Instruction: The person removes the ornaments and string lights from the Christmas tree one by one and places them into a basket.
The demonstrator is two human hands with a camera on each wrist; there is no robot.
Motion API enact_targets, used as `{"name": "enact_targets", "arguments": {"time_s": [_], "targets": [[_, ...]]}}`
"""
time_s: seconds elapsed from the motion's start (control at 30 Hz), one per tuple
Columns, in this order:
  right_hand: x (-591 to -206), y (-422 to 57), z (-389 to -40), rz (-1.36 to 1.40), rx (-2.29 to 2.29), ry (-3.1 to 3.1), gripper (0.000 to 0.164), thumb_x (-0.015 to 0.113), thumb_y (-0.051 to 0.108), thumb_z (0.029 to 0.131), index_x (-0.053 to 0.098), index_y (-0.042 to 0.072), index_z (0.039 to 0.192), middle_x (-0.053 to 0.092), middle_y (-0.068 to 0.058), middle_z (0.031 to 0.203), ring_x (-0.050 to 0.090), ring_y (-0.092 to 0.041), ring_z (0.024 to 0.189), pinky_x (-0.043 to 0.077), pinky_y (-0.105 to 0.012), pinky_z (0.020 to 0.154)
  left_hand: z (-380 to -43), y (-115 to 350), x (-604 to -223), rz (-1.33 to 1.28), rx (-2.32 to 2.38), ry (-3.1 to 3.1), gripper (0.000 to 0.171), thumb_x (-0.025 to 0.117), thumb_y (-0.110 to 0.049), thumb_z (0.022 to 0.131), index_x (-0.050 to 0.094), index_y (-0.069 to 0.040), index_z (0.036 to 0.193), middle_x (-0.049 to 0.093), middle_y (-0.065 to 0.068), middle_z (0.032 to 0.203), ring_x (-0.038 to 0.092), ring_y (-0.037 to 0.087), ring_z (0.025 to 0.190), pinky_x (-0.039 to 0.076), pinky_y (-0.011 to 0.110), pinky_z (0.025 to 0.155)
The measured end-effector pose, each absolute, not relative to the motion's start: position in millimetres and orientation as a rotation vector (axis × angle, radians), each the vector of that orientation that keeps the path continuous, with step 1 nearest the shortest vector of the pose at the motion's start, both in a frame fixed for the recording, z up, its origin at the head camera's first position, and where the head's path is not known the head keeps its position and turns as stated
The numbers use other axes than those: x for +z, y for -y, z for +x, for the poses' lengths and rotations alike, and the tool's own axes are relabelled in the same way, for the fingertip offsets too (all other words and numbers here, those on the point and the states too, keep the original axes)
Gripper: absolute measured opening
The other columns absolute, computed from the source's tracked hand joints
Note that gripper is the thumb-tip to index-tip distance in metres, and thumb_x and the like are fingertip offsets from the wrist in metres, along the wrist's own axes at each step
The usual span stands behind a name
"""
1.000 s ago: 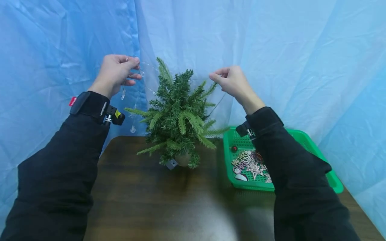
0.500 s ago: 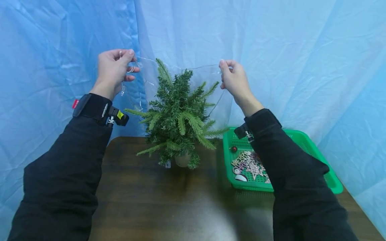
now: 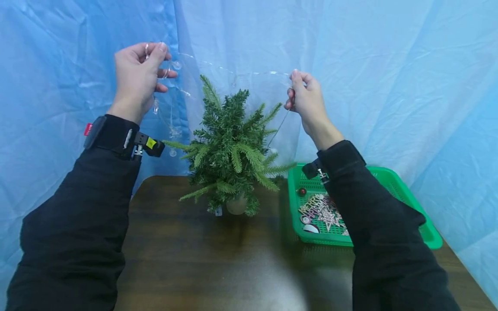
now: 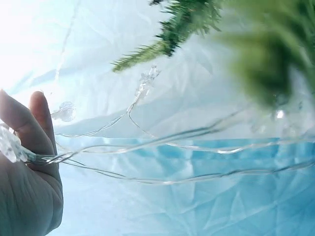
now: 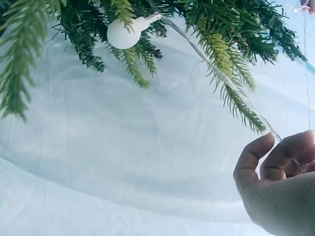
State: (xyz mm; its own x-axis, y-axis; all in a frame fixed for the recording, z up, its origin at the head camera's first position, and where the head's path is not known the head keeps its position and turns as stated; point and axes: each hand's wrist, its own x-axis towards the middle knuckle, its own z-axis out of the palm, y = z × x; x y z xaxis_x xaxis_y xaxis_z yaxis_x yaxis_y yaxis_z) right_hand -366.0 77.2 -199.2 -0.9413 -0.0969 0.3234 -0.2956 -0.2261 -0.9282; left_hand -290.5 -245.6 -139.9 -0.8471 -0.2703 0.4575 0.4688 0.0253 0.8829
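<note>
A small artificial Christmas tree (image 3: 233, 147) stands on the table between my hands. My left hand (image 3: 138, 77), up to its left, pinches a clear string of lights (image 3: 218, 67); loops with clear bulbs hang below the fingers. The wire runs above the treetop to my right hand (image 3: 309, 99), which pinches it between thumb and fingers. From there the wire slopes down to the tree's right side. In the right wrist view a round white bulb (image 5: 124, 34) sits among the branches. Star-like clear bulbs (image 4: 146, 81) show near the left hand in the left wrist view.
A green basket (image 3: 293, 216) stands on the right of the brown table (image 3: 233, 268), partly under my right sleeve. It holds a red ball (image 3: 301, 191), glittery stars (image 3: 328, 217) and lettered ornaments. Blue curtains (image 3: 369, 77) hang behind the table.
Both hands have risen, the left one more and further left, the right one slightly to the right. The wire between them has lifted above the treetop.
</note>
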Motion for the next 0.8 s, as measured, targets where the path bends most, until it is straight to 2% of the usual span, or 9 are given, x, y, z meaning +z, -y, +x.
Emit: {"name": "enact_targets", "arguments": {"time_s": [0.17, 0.3, 0.5, 0.8], "targets": [[-202, -86, -362, 0.525, 2.338, 1.829, 0.027, 0.052, 0.033, 0.106, 0.055, 0.009, 0.116, 0.045, -0.004, 0.075, 0.044, -0.014, 0.053, 0.051, -0.027, 0.061, -284, 243, -132, -0.255, -1.822, 1.806, 0.025, 0.069, -0.023, 0.098, 0.071, -0.004, 0.113, 0.064, 0.006, 0.109, 0.069, 0.016, 0.073, 0.045, 0.021, 0.04], [-208, -92, -357, 0.578, 2.308, 1.843, 0.026, 0.052, 0.034, 0.106, 0.055, 0.008, 0.112, 0.044, -0.003, 0.072, 0.044, -0.015, 0.052, 0.054, -0.028, 0.062, -277, 240, -127, -0.28, -1.812, 1.818, 0.025, 0.069, -0.022, 0.097, 0.07, -0.004, 0.114, 0.065, 0.006, 0.108, 0.068, 0.016, 0.069, 0.043, 0.02, 0.039], [-216, -100, -351, 0.614, 2.301, 1.866, 0.029, 0.052, 0.036, 0.105, 0.053, 0.009, 0.115, 0.042, -0.004, 0.074, 0.041, -0.016, 0.054, 0.053, -0.027, 0.06, -264, 237, -122, -0.249, -1.737, 1.935, 0.024, 0.069, -0.026, 0.097, 0.071, -0.006, 0.111, 0.066, 0.004, 0.107, 0.067, 0.016, 0.066, 0.038, 0.02, 0.038], [-229, -105, -344, 0.704, 2.281, 1.905, 0.034, 0.054, 0.038, 0.103, 0.054, 0.009, 0.118, 0.041, -0.006, 0.074, 0.037, -0.019, 0.058, 0.046, -0.029, 0.059, -241, 244, -124, -0.22, -1.389, 2.111, 0.034, 0.067, -0.035, 0.098, 0.072, -0.01, 0.12, 0.067, -0.001, 0.111, 0.067, 0.012, 0.067, 0.035, 0.021, 0.04]]}}
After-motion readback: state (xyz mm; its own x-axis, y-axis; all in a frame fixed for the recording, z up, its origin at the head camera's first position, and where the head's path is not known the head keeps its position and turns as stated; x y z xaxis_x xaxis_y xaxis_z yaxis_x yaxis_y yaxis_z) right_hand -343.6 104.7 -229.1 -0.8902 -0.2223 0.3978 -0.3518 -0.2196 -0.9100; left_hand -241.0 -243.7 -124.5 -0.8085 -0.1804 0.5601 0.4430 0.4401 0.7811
